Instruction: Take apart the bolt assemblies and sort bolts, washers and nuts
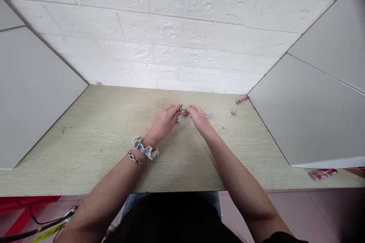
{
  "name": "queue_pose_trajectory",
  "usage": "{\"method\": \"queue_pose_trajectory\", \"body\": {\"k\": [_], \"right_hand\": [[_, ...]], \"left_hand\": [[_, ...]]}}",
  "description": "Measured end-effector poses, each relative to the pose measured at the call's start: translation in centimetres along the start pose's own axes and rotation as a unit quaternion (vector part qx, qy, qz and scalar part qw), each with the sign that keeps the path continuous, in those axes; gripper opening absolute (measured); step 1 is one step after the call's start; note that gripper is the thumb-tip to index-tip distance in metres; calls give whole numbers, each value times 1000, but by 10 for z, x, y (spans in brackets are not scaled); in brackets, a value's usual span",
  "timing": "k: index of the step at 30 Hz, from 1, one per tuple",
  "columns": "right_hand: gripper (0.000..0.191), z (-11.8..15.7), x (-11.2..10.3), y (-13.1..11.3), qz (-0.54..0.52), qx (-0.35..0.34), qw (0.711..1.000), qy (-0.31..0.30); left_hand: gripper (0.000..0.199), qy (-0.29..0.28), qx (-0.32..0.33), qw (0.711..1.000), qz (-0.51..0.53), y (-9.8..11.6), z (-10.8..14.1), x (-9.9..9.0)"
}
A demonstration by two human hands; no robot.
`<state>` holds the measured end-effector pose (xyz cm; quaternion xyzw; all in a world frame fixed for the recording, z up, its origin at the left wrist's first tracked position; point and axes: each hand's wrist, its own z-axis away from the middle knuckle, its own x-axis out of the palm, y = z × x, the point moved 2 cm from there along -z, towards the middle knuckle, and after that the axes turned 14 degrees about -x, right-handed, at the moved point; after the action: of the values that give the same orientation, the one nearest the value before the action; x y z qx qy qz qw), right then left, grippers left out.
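Observation:
Both hands meet over the middle of the wooden table (182, 152). My left hand (167, 119) pinches one end of a small metal piece (183, 109) with a dark part near the fingertips. Fingers of my right hand (199, 117) are closed at the other end of it. Just below the left fingertips lies a small shiny metal part (177, 120). Beside my right hand is a group of small silvery pieces (209, 115), partly covered by the hand. The exact shape of the held piece is too small to tell.
Farther right lies another small metal part (234, 112). A red can-like item (242, 100) rests by the right panel (313, 102), and a second one (323, 174) near the front right. A white brick-patterned wall (182, 34) stands behind; a grey panel (34, 95) is left.

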<state>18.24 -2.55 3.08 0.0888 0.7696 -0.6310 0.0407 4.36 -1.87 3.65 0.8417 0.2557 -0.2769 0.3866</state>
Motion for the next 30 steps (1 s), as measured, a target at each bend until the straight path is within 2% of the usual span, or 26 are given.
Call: {"method": "queue_pose_trajectory", "body": {"k": [2, 6, 11, 14, 17, 20, 23, 25, 28, 30], "right_hand": [[14, 0, -1, -3, -33, -17, 999, 22], [17, -1, -2, -3, -38, -14, 998, 39], [40, -2, 0, 3, 14, 1, 1000, -23], [36, -1, 2, 4, 4, -22, 999, -42], [16, -2, 2, 4, -52, -31, 998, 0], [19, -3, 0, 3, -87, -41, 995, 38], [16, -4, -2, 3, -41, -6, 998, 47], [27, -3, -2, 3, -1, 11, 999, 32], [43, -2, -1, 3, 47, 1, 999, -15], [40, -1, 0, 1, 48, -13, 998, -28]], "left_hand": [[23, 3, 3, 1000, -1, 0, 0, 0], [23, 6, 8, 1000, -1, 0, 0, 0], [24, 8, 9, 1000, -1, -1, 0, 1], [24, 5, -3, 1000, -5, -2, 0, 1], [24, 3, -10, 1000, -5, -1, 0, 0], [24, 3, -11, 1000, 0, 0, 0, -1], [23, 7, -2, 1000, 3, 2, 1, -2], [23, 10, 8, 1000, 4, 2, 1, -2], [23, 8, 15, 1000, 5, 2, 0, -1], [22, 6, 13, 1000, 4, 2, 0, -1]]}}
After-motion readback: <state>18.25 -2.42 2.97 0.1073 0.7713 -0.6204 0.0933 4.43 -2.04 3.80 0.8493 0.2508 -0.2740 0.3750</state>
